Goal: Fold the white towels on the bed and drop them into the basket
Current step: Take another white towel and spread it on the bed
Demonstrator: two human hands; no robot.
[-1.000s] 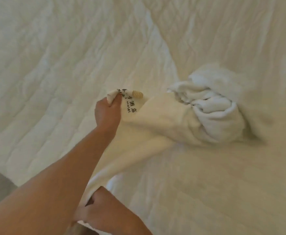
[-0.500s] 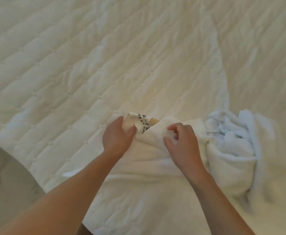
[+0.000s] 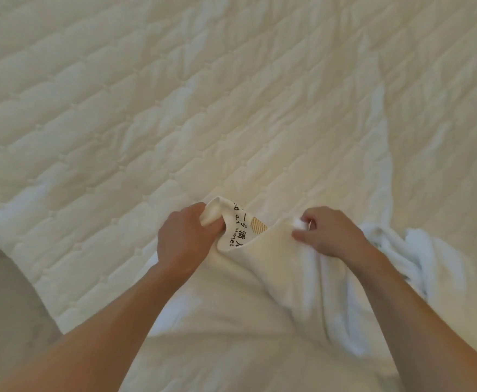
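My left hand gripped the printed corner of the white towel; my right hand pinched its upper edge above the bed.

Towel: soft matt white cloth, black and gold print at 12 o'clock edge. Bed cover: quilted matt cream fabric, puffy stitched. Crumpled towels at 3 o'clock: fluffy terry.

Black print on white towel, partly folded over, "酒" and "Hotel" legible, beside gold striped emblem
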